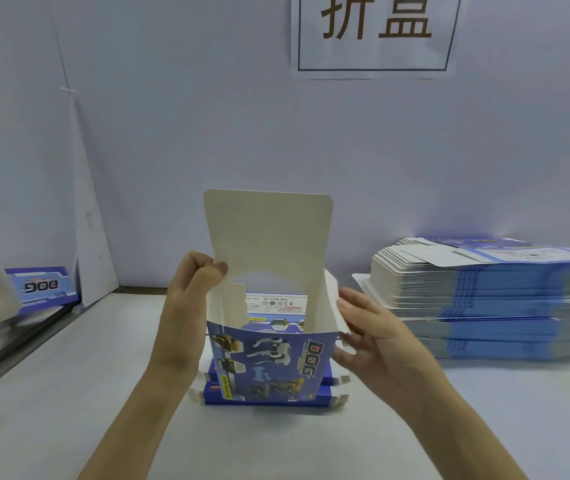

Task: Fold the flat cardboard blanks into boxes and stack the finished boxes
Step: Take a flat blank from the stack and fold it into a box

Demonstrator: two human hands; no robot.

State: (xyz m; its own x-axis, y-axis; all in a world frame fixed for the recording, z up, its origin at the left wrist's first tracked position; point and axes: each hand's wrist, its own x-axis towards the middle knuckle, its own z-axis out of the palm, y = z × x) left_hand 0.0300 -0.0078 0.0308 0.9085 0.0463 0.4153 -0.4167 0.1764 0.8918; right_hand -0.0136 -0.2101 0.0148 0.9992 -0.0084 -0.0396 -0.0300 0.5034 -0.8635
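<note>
White table (69, 393), frame centre: left hand (186, 296) pinching box (269, 362) flap, right hand (377, 341) fingers straight, pressing side.

Looking like a packing workstation in a small factory or workshop: facing plain pale partition walls (179, 126), looking down on a white worktop (69, 393), sitting under a printed paper sign (373, 53) bearing two large Chinese characters, and showing a tall stack of identical flat blue printed carton blanks (484, 296) lying at the right
</note>
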